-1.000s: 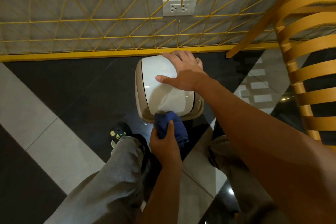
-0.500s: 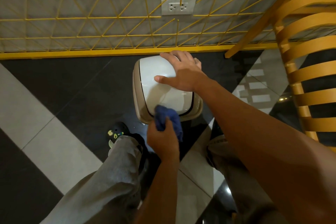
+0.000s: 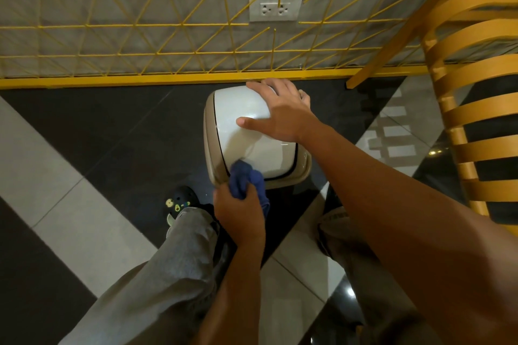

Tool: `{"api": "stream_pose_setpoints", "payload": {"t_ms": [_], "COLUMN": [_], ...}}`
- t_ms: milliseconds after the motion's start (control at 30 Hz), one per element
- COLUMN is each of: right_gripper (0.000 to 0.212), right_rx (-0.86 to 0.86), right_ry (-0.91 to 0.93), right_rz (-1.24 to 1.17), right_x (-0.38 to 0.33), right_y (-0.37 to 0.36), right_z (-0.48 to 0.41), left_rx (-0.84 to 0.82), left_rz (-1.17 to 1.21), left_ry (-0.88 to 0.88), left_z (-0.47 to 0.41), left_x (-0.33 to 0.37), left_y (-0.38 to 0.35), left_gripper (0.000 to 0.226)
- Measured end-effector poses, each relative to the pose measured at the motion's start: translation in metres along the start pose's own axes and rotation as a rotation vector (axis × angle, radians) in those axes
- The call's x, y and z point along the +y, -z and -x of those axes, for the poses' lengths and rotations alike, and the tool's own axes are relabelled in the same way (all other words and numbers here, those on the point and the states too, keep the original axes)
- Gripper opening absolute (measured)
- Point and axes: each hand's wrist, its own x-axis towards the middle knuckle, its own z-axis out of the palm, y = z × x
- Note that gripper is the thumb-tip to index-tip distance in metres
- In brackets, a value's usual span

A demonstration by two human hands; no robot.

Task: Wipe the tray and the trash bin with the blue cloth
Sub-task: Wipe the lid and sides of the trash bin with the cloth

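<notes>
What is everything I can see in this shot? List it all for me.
Bin: one, beige with a white lid, on the floor by the wall.
Cloth: one, blue, bunched on the bin's near edge.
Socket: one, white, double, on the grey wall behind the grid.
Grid: one, yellow wire, along the wall.
Chair: one, yellow-orange with slats, at right.
Floor: black and pale tiles.
Shoe: one seen clearly, black with charms, left of the bin.
Trousers: grey, both legs, bottom of frame.
Left hand: gripping the cloth at the bin's near edge.
Right hand: flat on the bin's lid.
No tray is in view.
</notes>
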Motion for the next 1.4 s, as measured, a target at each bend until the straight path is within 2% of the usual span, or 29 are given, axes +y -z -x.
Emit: {"api": "stream_pose_setpoints", "payload": {"t_ms": [100, 300, 533, 600, 667, 767, 833, 933, 1033, 1100, 1167, 1233, 1300, 1333, 1400], "right_gripper": [0.076, 0.077, 0.077, 0.077, 0.077, 0.077, 0.077, 0.072, 0.065, 0.06, 0.053, 0.049, 0.048, 0.051, 0.064], "right_rx": [0.008, 0.039, 0.034, 0.05, 0.06, 0.059, 0.04, -0.027, 0.024, 0.182, 0.323, 0.259, 0.053, -0.013, -0.02], "right_ry": [-0.004, 0.006, 0.01, 0.021, 0.033, 0.039, 0.037, 0.019, -0.015, -0.069, -0.171, -0.269, -0.292, -0.306, -0.374], "right_rz": [0.005, 0.01, 0.011, 0.015, 0.024, 0.025, 0.021, -0.012, -0.132, -0.283, -0.562, -0.873, -1.119, -1.205, -1.344], "right_x": [0.0, 0.001, 0.003, 0.003, 0.003, 0.003, 0.002, 0.003, 0.002, -0.004, -0.018, -0.034, -0.045, -0.047, -0.043], "right_y": [-0.001, -0.003, -0.002, -0.003, -0.004, -0.005, -0.004, 0.0, 0.008, 0.017, 0.028, 0.035, 0.034, 0.031, 0.026], "right_z": [0.001, 0.001, 0.002, 0.002, 0.003, 0.004, 0.003, 0.003, 0.011, 0.023, 0.042, 0.065, 0.087, 0.098, 0.114], "left_rx": [0.109, -0.058, 0.179, 0.077, -0.093, -0.274, -0.324, -0.317, -0.245, -0.259, -0.315, -0.358, -0.423, -0.487, -0.643], "left_rz": [0.022, 0.032, 0.03, 0.011, 0.017, -0.01, 0.018, 0.13, 0.208, 0.354, 0.48, 0.49, 0.385, 0.313, 0.261], "left_ry": [0.025, -0.175, -0.063, -0.077, -0.119, -0.146, -0.094, 0.024, 0.085, 0.075, 0.013, -0.077, -0.142, -0.156, -0.097], "left_z": [0.0, 0.009, -0.008, -0.006, -0.003, -0.006, -0.006, -0.007, -0.02, -0.027, -0.026, -0.019, -0.012, -0.009, -0.006], "left_x": [0.001, 0.007, -0.001, 0.001, 0.003, 0.009, 0.017, 0.026, 0.04, 0.054, 0.071, 0.087, 0.099, 0.105, 0.11], "left_y": [-0.007, -0.026, -0.005, -0.008, -0.012, -0.009, 0.0, 0.018, 0.042, 0.06, 0.072, 0.075, 0.071, 0.066, 0.058], "left_gripper": [0.019, 0.026, 0.022, 0.024, 0.017, 0.035, 0.029, 0.014, 0.019, 0.018, 0.018, 0.017, 0.021, 0.023, 0.031]}}
